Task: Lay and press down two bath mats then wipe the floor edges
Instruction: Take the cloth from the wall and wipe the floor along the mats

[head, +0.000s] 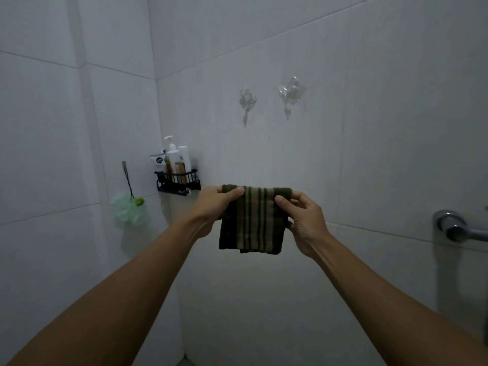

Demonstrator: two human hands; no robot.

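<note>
Up front, both arms stretched toward tiled wall (343, 154); left hand (215, 207) pinches top left corner of folded cloth (253, 223), thumb on front; right hand (303, 220) pinches top right corner likewise; cloth dark green with tan stripes, hanging free in air before wall, touching nothing else; two clear hooks (269, 101) on wall above cloth; black rack (178, 180) with bottles in corner at left; green sponge (128, 208) hanging below-left of rack; chrome fitting (454, 227) at right edge.
</note>
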